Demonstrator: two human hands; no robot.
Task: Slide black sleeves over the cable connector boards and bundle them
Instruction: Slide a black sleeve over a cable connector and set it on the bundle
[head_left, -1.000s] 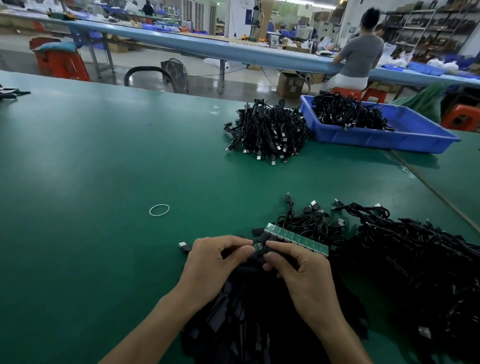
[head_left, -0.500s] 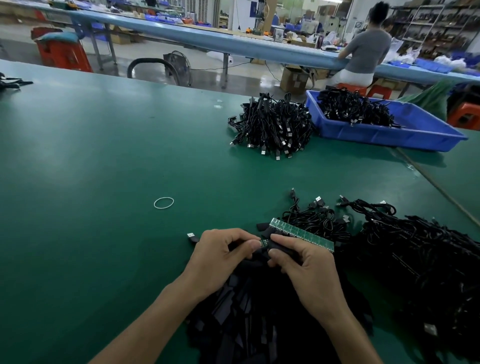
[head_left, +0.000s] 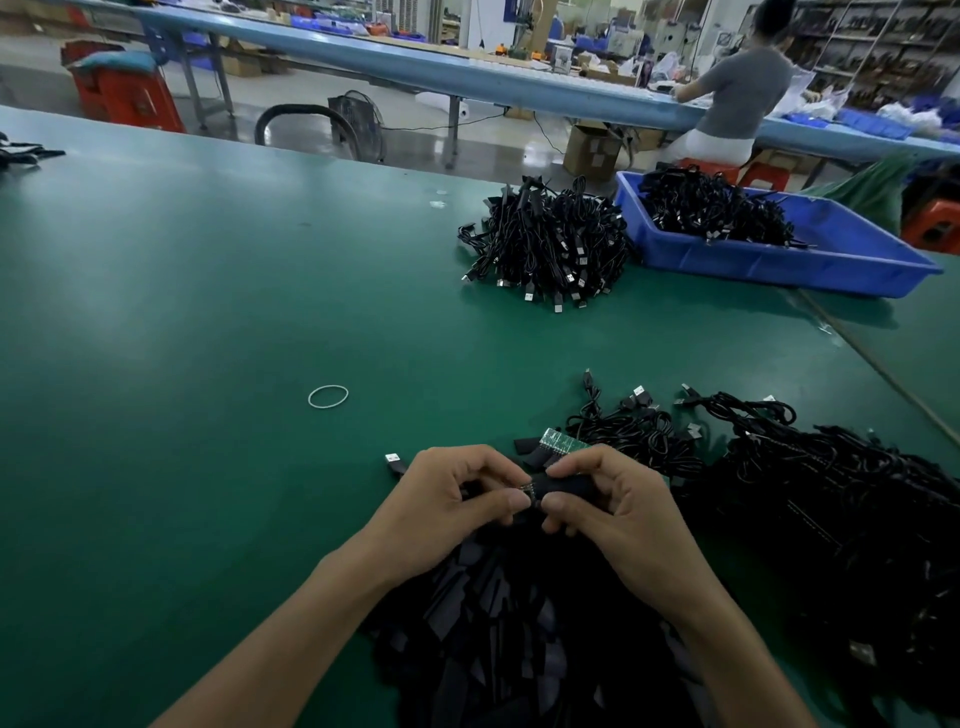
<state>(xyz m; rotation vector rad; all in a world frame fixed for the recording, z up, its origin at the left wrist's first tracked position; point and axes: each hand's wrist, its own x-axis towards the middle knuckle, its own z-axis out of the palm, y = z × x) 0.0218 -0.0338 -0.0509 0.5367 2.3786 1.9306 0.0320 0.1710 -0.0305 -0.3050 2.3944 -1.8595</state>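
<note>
at the 6 o'clock edge of the green tabletop (head_left: 208, 312), both hands meet above a pile of loose sleeves (head_left: 509, 623). the left hand (head_left: 457, 499) pinches a connector board (head_left: 529, 488) between thumb and forefinger; only the board's small end shows. the right hand (head_left: 618, 509) grips a black sleeve (head_left: 563, 486) in curled fingers, its mouth touching that board end. a green board strip (head_left: 563, 442) lies just past the hands at 12 o'clock. a white rubber band (head_left: 328, 396) lies apart at 10 o'clock. a cable heap (head_left: 545, 244) sits far out at 12 o'clock, with a blue tray (head_left: 831, 275) of cables beside it at 1 o'clock. tangled cables (head_left: 831, 493) spread at 3 o'clock.
</note>
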